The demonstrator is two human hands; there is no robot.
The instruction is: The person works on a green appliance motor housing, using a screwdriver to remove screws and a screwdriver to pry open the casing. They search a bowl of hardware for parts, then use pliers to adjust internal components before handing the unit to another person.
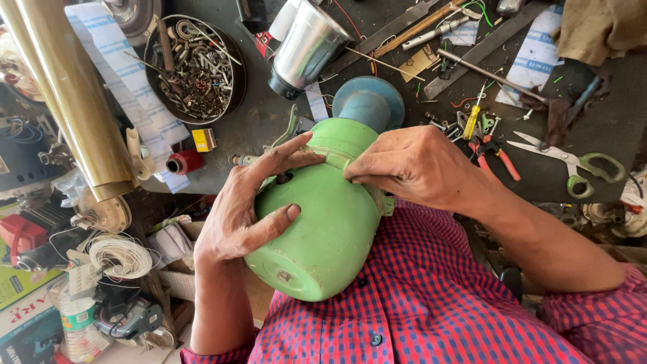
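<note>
A rounded green appliance housing (323, 222) with a blue flared end (369, 102) lies tilted against my chest and the workbench edge. My left hand (246, 205) wraps its left side, thumb across the body and fingers reaching a seam near the top. My right hand (411, 165) rests over the upper right of the housing, fingertips pressed on a raised green band at the seam. A small screw shows on the rounded bottom.
The dark workbench (593, 128) carries a bowl of screws and bits (195, 67), a steel jar (306, 47), green-handled scissors (579, 165), red pliers (495, 152), a yellow screwdriver (472, 121) and a red spool (185, 162). A brass tube (67, 94) leans left. Wire coil (121, 256) below.
</note>
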